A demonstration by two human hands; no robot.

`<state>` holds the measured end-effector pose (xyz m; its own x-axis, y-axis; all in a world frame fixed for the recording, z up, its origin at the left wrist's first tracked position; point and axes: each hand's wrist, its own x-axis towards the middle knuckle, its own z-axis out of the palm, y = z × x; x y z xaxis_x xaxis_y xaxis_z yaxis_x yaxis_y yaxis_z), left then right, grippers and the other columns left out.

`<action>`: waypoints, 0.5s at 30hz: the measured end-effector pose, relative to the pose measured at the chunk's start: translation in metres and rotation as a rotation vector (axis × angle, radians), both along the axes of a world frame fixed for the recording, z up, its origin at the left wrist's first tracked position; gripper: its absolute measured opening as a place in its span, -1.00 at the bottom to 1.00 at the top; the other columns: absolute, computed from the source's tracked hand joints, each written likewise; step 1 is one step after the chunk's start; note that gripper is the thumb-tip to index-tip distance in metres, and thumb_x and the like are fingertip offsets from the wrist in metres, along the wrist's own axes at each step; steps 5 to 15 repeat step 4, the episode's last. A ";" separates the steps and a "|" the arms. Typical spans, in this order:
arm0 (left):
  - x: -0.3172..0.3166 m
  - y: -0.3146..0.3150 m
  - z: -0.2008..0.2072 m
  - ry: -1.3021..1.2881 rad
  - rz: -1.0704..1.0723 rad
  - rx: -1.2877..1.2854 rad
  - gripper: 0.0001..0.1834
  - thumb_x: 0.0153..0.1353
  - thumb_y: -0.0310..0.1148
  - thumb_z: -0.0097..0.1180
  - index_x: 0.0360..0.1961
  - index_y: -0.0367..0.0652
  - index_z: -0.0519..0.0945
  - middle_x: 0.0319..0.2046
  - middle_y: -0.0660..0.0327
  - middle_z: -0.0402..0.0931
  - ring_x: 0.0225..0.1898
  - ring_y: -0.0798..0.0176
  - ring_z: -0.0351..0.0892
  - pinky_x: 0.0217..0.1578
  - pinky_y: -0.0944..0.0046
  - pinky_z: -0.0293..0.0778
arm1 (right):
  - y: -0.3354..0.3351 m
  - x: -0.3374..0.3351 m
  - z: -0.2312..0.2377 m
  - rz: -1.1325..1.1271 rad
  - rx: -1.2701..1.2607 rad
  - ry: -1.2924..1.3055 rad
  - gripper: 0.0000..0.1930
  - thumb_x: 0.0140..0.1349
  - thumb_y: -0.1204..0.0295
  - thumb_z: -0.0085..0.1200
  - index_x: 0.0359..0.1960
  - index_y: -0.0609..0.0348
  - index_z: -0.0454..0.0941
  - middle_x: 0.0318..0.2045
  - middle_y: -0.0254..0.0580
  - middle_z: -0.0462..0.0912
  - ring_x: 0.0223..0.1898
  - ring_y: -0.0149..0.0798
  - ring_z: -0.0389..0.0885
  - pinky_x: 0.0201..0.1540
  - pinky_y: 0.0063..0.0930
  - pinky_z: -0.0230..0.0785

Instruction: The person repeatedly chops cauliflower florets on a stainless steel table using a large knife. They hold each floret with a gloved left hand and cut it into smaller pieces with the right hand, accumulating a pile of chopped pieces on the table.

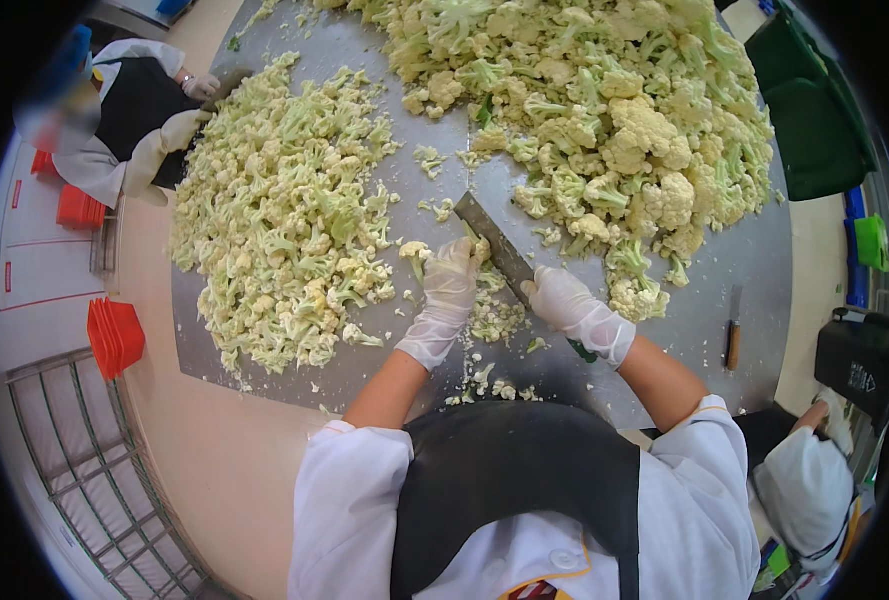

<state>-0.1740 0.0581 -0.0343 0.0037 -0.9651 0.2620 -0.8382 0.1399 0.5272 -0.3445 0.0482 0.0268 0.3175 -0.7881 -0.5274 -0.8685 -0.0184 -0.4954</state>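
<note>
My right hand (570, 302), in a whitish glove, is closed around the handle of a broad-bladed knife (500, 245). Its blade points away and to the left over the table, and a bit of green shows below the hand. My left hand (449, 290), gloved too, pinches a cauliflower floret (480, 248) right against the blade. Small cauliflower pieces (498, 318) lie on the metal table (435, 345) between my hands. To the left spreads a heap of small florets (295, 220). At the far right is a taller heap of larger cauliflower chunks (615, 130).
A second knife (734, 335) with a wooden handle lies near the table's right edge. Across the left heap stands a gloved co-worker (145, 110); another person (810, 480) is at lower right. Green bins (805, 110) stand at far right, red containers (115, 338) at left.
</note>
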 end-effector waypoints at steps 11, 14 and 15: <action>-0.012 0.004 0.018 -0.174 -0.026 -0.048 -0.67 -0.21 -0.30 0.18 -0.36 -0.09 0.40 -0.21 0.12 0.34 -0.17 0.06 0.30 -0.14 0.03 0.13 | 0.011 -0.006 -0.008 -0.076 -0.054 -0.047 -0.66 0.11 0.20 -0.12 -0.31 0.28 0.42 -0.50 0.18 0.51 -0.39 0.06 0.52 -0.25 -0.19 0.31; -0.012 0.004 0.018 -0.174 -0.026 -0.048 -0.67 -0.21 -0.30 0.18 -0.36 -0.09 0.40 -0.21 0.12 0.34 -0.17 0.06 0.30 -0.14 0.03 0.13 | 0.011 -0.006 -0.008 -0.076 -0.054 -0.047 -0.66 0.11 0.20 -0.12 -0.31 0.28 0.42 -0.50 0.18 0.51 -0.39 0.06 0.52 -0.25 -0.19 0.31; -0.012 0.004 0.018 -0.174 -0.026 -0.048 -0.67 -0.21 -0.30 0.18 -0.36 -0.09 0.40 -0.21 0.12 0.34 -0.17 0.06 0.30 -0.14 0.03 0.13 | 0.011 -0.006 -0.008 -0.076 -0.054 -0.047 -0.66 0.11 0.20 -0.12 -0.31 0.28 0.42 -0.50 0.18 0.51 -0.39 0.06 0.52 -0.25 -0.19 0.31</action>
